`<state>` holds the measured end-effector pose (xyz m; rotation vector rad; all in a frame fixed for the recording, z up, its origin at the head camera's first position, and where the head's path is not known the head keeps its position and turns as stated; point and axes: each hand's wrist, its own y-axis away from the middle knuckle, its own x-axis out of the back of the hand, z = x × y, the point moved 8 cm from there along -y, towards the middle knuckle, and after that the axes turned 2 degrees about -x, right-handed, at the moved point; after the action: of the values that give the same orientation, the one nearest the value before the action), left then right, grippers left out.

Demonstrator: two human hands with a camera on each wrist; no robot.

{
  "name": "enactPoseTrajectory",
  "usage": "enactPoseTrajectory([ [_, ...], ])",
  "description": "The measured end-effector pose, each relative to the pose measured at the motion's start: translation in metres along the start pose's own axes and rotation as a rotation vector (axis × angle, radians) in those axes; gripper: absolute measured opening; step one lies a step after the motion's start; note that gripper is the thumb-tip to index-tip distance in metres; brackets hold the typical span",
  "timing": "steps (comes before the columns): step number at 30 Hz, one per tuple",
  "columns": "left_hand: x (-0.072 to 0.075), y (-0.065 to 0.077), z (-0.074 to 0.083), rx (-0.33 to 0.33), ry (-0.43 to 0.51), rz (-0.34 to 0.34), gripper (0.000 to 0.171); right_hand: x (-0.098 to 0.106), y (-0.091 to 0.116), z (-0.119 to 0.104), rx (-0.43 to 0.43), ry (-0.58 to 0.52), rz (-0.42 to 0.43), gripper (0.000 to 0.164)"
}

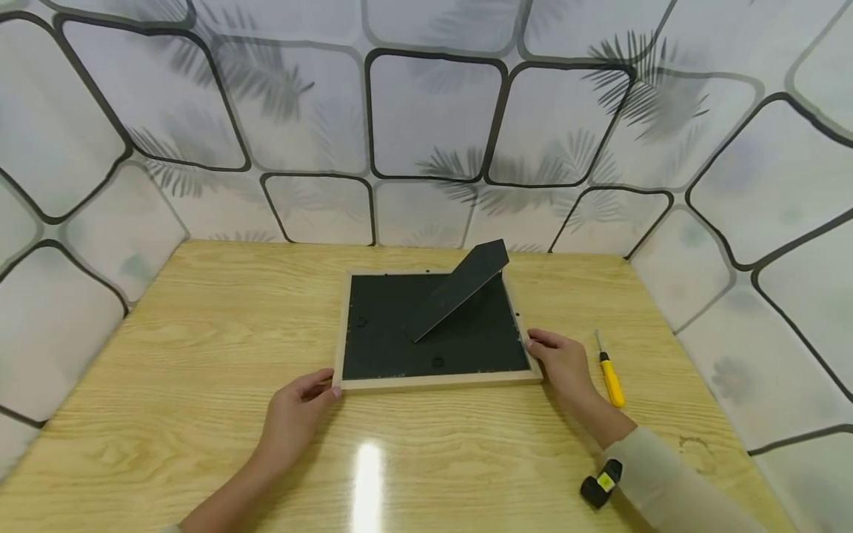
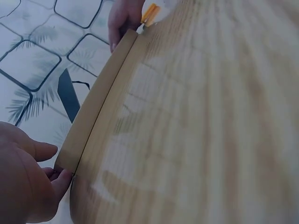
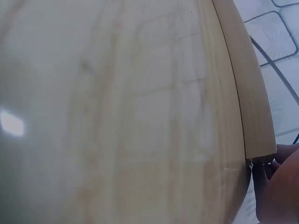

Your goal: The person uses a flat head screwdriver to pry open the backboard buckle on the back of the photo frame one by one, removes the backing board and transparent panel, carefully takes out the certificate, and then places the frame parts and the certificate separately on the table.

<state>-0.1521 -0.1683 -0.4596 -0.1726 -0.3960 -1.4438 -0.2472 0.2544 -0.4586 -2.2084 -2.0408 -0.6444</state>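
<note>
A picture frame (image 1: 436,382) with a light wooden border lies face down on the table. Its black backing board (image 1: 386,314) faces up, and a black easel stand (image 1: 460,289) is swung out from it at a slant. My left hand (image 1: 296,414) holds the frame by its near left corner, fingers bent against the side. At the right edge, close to the near corner, my right hand (image 1: 563,363) grips the border. The left wrist view shows the frame's long near side (image 2: 96,105) low against the tabletop. Fingers of the right hand (image 3: 280,186) curl at the other end.
A screwdriver (image 1: 611,381) with a yellow handle lies on the table right of my right hand. Patterned cloth (image 1: 433,111) rises behind the wooden table (image 1: 220,318) and along both sides. A black device (image 1: 601,483) is at the right sleeve.
</note>
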Motion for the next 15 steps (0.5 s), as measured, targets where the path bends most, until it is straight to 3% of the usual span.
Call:
enactPoseTrajectory([
  [15, 0.013, -0.031, -0.003, 0.02, -0.049, 0.006, 0.041, -0.003, 0.026, 0.01, 0.002, 0.098, 0.004, 0.046],
])
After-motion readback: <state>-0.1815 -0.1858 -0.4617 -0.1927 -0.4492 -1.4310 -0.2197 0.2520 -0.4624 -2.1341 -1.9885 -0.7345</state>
